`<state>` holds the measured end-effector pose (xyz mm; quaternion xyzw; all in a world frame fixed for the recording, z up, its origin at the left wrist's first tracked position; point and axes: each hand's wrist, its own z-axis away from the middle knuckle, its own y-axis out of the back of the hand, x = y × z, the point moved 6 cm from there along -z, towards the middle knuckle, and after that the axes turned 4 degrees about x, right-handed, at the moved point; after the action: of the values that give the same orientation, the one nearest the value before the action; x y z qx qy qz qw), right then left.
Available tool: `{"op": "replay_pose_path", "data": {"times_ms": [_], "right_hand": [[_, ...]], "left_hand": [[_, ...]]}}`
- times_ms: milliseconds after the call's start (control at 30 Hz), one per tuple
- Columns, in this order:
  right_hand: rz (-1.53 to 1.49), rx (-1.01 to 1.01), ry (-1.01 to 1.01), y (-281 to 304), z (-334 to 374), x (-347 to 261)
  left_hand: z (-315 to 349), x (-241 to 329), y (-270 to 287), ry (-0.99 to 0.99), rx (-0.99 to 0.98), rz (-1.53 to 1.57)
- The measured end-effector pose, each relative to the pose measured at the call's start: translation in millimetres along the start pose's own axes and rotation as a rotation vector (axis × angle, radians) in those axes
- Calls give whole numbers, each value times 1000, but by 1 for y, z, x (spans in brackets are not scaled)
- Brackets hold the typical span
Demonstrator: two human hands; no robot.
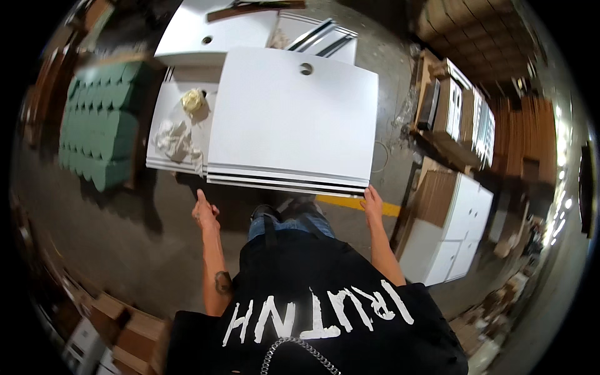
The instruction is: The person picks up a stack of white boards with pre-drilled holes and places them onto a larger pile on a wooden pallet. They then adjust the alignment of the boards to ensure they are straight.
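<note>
In front of me lies a stack of white panels (pixel 290 119), the top one with a slightly curved far edge and a round hole near it. My right hand (pixel 372 204) is at the stack's near right corner, its fingers closed against the panel edge. My left hand (pixel 205 211) hangs just short of the near left corner, apart from the panels. Its index finger is stretched out, the others are loosely bent, and it holds nothing. Left of the stack, a crumpled white cloth (pixel 175 140) and a pale yellow wad (pixel 193 101) lie on a lower white surface (pixel 164 111).
Another white panel (pixel 212 34) with a hole lies beyond, near metal-edged strips (pixel 319 39). Green scalloped pieces (pixel 100 128) stand stacked at left. At right are a white cabinet with doors (pixel 459 228) and a pallet of boxed panels (pixel 459 112). A yellow line (pixel 337 202) crosses the floor.
</note>
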<state>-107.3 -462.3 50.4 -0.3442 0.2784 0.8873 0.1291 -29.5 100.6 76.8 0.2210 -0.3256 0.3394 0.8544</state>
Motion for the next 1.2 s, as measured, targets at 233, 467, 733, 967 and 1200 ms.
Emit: {"op": "replay_pose_path", "data": {"times_ms": [233,467,733,967,1200], "right_hand": [[-251,-60,247,-8,-7,8],[-393,-119,352,-7,-18,4],[-309,-27,375,1,-16,0],[-497,13,-3,17,-6,16],[-1063,-121,-59,34,10,17]], "left_hand": [[21,-33,12,-49,-161,-154],[39,-66,48,-99,-194,-408],[52,-69,38,-60,-218,-463],[18,-11,11,-181,-268,-471],[-18,3,16,-119,-231,-366]]}}
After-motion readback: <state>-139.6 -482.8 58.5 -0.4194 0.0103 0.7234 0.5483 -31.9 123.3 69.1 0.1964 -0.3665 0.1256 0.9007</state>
